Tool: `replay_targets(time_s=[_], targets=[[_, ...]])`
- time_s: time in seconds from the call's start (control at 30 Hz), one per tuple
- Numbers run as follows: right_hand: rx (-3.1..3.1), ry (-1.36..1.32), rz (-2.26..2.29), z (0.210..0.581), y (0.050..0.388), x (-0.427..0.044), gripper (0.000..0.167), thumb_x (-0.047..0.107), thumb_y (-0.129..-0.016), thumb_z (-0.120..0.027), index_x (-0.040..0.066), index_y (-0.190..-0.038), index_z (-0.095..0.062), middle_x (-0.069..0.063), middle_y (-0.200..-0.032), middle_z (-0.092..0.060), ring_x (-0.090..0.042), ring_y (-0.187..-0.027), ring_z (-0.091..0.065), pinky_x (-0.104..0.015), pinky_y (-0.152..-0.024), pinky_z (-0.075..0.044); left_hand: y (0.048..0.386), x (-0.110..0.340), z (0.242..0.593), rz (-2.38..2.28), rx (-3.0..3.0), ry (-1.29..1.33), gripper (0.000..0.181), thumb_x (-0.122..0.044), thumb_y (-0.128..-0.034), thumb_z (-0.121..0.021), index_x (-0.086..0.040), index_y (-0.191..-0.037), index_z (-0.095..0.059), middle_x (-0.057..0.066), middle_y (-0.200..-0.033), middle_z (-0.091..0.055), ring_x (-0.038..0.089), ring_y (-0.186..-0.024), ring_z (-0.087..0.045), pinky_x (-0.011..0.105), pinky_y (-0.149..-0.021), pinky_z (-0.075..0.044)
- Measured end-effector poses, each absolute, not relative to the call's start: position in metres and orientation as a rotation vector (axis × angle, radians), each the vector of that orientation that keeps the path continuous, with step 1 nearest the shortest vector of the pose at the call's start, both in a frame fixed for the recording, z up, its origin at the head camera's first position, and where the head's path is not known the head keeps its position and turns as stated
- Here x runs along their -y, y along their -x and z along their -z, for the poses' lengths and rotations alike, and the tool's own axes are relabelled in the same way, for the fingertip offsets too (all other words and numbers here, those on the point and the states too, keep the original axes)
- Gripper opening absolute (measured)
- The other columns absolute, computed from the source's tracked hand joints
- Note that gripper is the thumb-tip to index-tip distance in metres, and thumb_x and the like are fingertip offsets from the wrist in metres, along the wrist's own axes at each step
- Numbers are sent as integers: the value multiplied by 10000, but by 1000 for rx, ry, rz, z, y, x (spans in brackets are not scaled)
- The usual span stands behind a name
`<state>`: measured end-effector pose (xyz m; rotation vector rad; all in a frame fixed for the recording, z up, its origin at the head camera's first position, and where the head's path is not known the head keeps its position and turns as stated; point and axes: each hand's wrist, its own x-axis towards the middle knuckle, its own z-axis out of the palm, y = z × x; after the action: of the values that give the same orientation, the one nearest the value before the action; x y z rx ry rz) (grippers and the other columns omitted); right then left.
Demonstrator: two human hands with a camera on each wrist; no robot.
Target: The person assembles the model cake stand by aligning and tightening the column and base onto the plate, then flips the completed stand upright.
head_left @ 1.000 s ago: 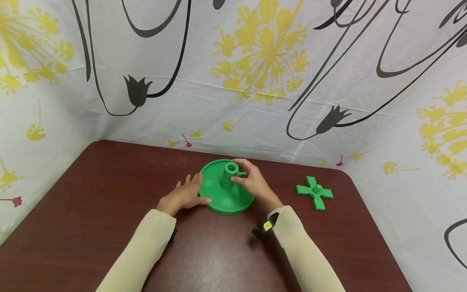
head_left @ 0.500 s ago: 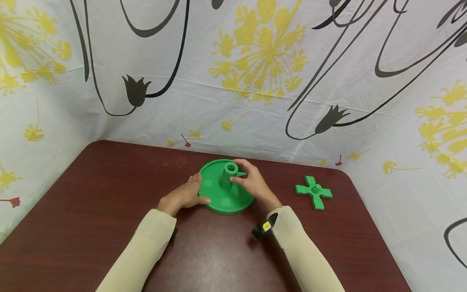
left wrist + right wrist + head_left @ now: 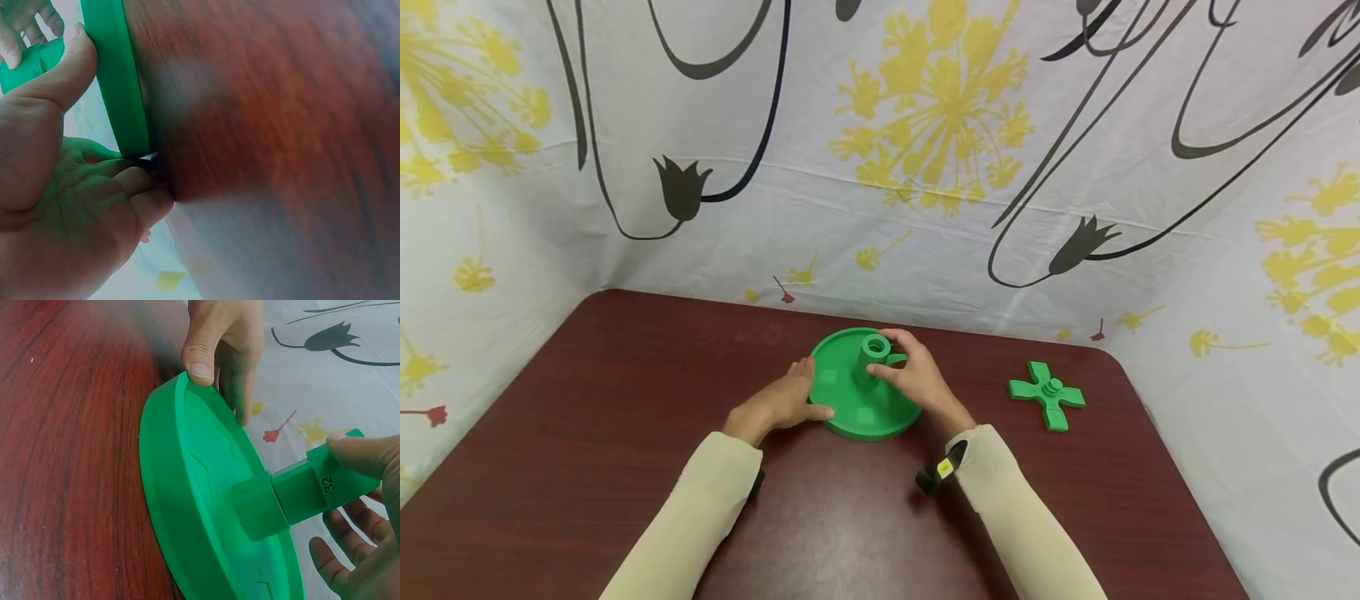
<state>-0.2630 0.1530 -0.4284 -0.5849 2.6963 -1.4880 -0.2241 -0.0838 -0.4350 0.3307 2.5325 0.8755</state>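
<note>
A green round plastic tray [image 3: 850, 417] with a raised rim lies on the table. From its middle rises a short post [image 3: 259, 506], topped by a hollow green collar [image 3: 875, 348] marked 32, with a side tab. My right hand [image 3: 921, 379] pinches this collar between thumb and fingers; its other fingers are spread loosely in the right wrist view. My left hand [image 3: 778, 402] grips the tray's left rim, thumb over the edge and fingers along the outer side. The tray bottom and the joint inside the post are hidden.
A green cross-shaped piece [image 3: 1048, 396] with a round threaded-looking stub lies on the table to the right of the tray. Behind the dark red wooden table [image 3: 662, 358] hangs a white patterned cloth [image 3: 775, 275], close to the back edge.
My left fingers, spread a second ago, have drawn together against the tray's rim. My right thumb has shifted slightly left across the collar. The tray and the cross-shaped piece stay in place.
</note>
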Motion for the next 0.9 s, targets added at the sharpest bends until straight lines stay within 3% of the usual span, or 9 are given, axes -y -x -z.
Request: replay_targets(time_s=[0.43,0.9], targets=[[-2586,642,1572,425,263,-154,615,-31,-890,-697,-11,-1450,-444,-230,-1440,-499,-390,-1325,-483,-601,-999,-447,225,85,436,-905,-2528,-336,993,-335,-960,-666,55,-1562,22,244,-1642,-17,376,-1526,-12,498,-1227,-130],[-2724,596,1489,428,262,-153,562,61,-847,-783,52,-1360,-555,-146,-1245,-623,-313,-1155,-595,-478,-961,-511,225,84,437,-881,-2532,-345,993,-348,-959,-663,63,-1560,12,257,-1637,-30,387,-1523,-28,503,-1225,-138]])
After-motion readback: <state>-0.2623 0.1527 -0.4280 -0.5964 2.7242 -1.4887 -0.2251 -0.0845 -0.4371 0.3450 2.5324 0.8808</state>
